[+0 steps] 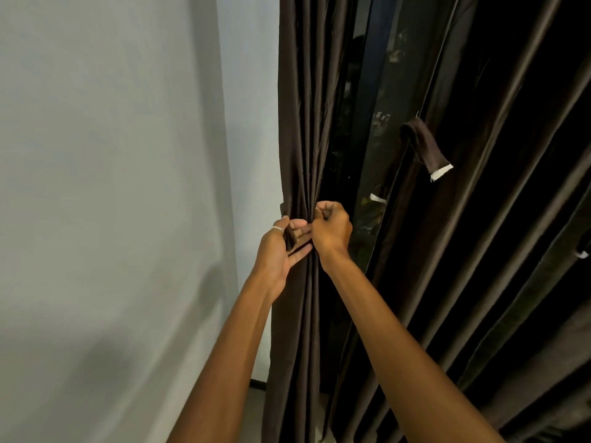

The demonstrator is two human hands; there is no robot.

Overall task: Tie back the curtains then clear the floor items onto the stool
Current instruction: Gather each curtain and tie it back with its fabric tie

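Note:
A dark brown curtain [303,123] hangs gathered into a tight bunch beside the white wall. My left hand [281,247], with a ring on the thumb, holds a dark tie-back strap [290,235] against the bunch between thumb and fingers. My right hand [331,227] is curled and pinches the other end of the strap at the front of the bunch. A second brown curtain [495,187] hangs spread out on the right, and its tie-back strap [423,147] with a white tip dangles loose. No stool or floor items are in view.
A white wall [112,187] fills the left half. Dark window glass [367,139] shows between the two curtains. A strip of floor and dark skirting [256,383] appears at the bottom, left of the gathered curtain.

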